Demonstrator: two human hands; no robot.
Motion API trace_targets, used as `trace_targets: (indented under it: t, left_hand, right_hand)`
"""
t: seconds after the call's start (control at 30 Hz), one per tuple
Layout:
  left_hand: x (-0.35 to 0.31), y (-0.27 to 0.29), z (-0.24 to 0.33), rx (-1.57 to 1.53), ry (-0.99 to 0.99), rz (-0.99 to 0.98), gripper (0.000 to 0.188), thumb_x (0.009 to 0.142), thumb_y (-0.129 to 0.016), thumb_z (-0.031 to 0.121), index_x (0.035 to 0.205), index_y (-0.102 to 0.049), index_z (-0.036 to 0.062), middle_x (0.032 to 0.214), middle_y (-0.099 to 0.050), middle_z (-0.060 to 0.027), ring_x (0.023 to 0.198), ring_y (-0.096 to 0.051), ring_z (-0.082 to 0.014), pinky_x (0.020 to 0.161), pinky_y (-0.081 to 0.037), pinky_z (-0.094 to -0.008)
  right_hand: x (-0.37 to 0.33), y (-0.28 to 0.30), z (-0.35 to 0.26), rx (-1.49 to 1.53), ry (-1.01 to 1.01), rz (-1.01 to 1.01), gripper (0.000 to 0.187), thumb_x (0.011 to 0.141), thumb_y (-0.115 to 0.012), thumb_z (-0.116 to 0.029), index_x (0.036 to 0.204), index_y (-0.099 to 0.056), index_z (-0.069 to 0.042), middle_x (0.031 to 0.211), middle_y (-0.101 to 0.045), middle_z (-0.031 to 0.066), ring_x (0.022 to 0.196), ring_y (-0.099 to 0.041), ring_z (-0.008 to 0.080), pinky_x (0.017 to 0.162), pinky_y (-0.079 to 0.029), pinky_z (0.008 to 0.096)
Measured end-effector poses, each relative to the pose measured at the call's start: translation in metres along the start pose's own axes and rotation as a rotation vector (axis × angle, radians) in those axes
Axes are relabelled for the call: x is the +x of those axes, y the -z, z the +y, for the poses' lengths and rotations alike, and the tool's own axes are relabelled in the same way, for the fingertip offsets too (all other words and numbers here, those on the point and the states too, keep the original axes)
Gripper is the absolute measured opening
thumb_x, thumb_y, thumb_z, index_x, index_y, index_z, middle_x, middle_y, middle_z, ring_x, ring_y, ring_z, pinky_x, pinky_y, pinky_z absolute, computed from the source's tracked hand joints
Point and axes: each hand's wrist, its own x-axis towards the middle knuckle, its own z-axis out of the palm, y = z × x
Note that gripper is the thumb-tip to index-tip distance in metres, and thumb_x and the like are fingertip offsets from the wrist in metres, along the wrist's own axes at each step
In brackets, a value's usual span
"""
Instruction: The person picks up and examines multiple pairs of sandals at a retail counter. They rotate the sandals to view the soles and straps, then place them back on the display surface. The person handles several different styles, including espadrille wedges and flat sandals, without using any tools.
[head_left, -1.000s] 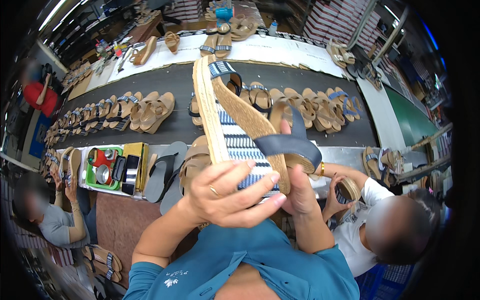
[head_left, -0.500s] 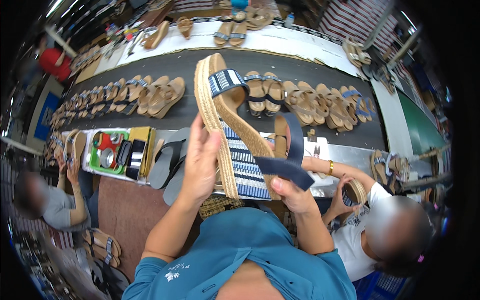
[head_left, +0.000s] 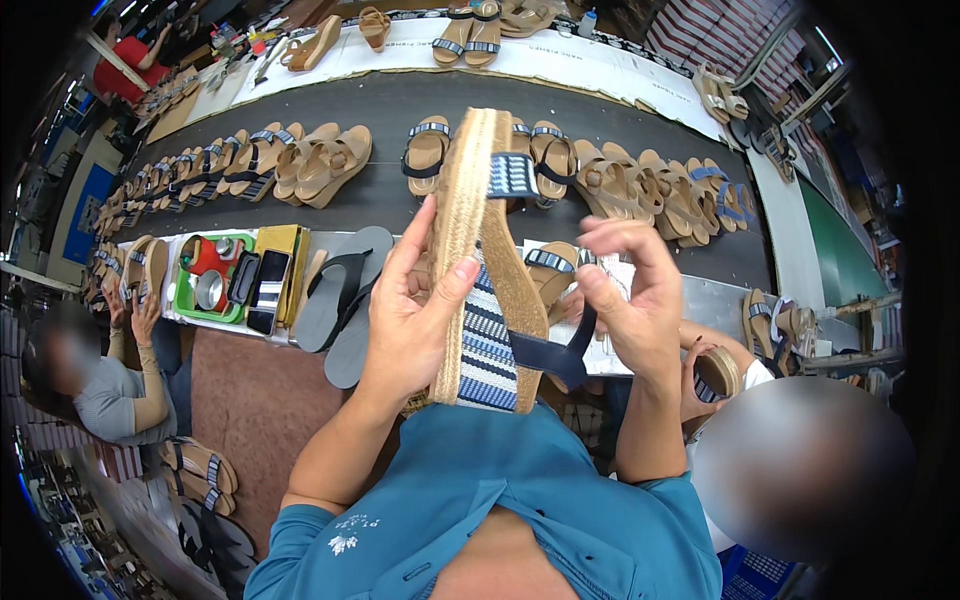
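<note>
My left hand (head_left: 415,310) is closed around the sole of a wedge sandal (head_left: 465,240), held up in front of my chest with its toe pointing away. The sandal has a braided rope edge, a cork-like side, a blue-and-white woven toe band (head_left: 512,176) and woven covering on the heel. A navy ankle strap (head_left: 550,355) loops out to the right. Beside the loop's upper end is my right hand (head_left: 640,290), its fingers bent and its thumb apart from the forefinger. The thumb overlaps the strap in view; whether they touch I cannot tell.
Sandals stand in rows on a dark belt (head_left: 390,100). Grey flip-flops (head_left: 335,300) and a green tray (head_left: 208,310) of supplies lie at the left. Seated people flank me; the right one holds a sandal (head_left: 718,372). More sandals (head_left: 468,40) stand on a far white-covered shelf.
My right hand has let go of the sandal's heel end and risen to the ankle strap. The sandal has turned in my left hand, showing more of its rope edge.
</note>
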Motion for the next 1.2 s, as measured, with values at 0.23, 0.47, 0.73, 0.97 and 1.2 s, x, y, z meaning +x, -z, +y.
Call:
trace_targets:
  t: [0.23,0.47,0.73,0.97,1.2]
  left_hand:
    - [-0.012,0.002,-0.012,0.072,0.007,0.016,0.066,0.095,-0.066,0.011,0.15,-0.034,-0.0019,0.127,-0.043,-0.0105,0.114,-0.059,-0.017,0.094,-0.051,-0.0286]
    - [-0.011,0.007,-0.017,0.094,0.039,-0.022,0.065,0.096,-0.065,0.009,0.151,-0.032,-0.0022,0.122,-0.046,-0.0091,0.112,-0.058,-0.016,0.095,-0.05,-0.0286]
    - [-0.011,0.01,-0.008,0.033,-0.038,-0.128,0.073,0.097,-0.061,0.007,0.155,-0.019,-0.0004,0.142,-0.048,-0.0154,0.116,-0.057,-0.0151,0.095,-0.049,-0.0276]
    - [-0.003,0.015,-0.025,0.088,-0.016,-0.216,0.055,0.106,-0.042,0.024,0.153,-0.025,0.0008,0.152,-0.038,-0.0131,0.136,-0.04,-0.0199,0.114,-0.031,-0.0367]
    - [0.024,0.028,-0.002,0.039,-0.237,-0.227,0.073,0.101,-0.055,0.028,0.156,-0.015,-0.0002,0.155,-0.03,-0.0236,0.143,-0.035,-0.0302,0.117,-0.026,-0.0413]
  right_hand:
    - [-0.005,-0.024,-0.004,-0.007,-0.183,-0.369,0.025,0.097,-0.064,-0.017,0.109,-0.068,0.004,0.084,-0.064,0.0105,0.072,-0.057,0.0149,0.064,-0.047,0.0296]
    - [-0.012,-0.026,-0.004,0.02,-0.231,-0.32,0.027,0.096,-0.065,-0.017,0.111,-0.068,0.004,0.082,-0.063,0.0109,0.073,-0.058,0.0158,0.066,-0.047,0.0294]
    - [-0.006,-0.01,0.015,0.441,-0.259,0.09,0.036,0.104,-0.051,-0.025,0.121,-0.063,0.004,0.097,-0.069,0.01,0.087,-0.063,0.0152,0.084,-0.05,0.0293]
    - [-0.055,-0.038,0.07,1.027,-0.57,-0.268,0.081,0.094,-0.054,-0.061,0.148,-0.038,-0.002,0.145,-0.048,0.011,0.13,-0.049,0.0213,0.109,-0.038,0.0366]
    - [-0.05,-0.037,0.066,0.433,-0.347,-0.29,0.093,0.086,-0.071,-0.054,0.151,-0.033,0.0,0.14,-0.054,0.0161,0.128,-0.053,0.0239,0.107,-0.04,0.0343]
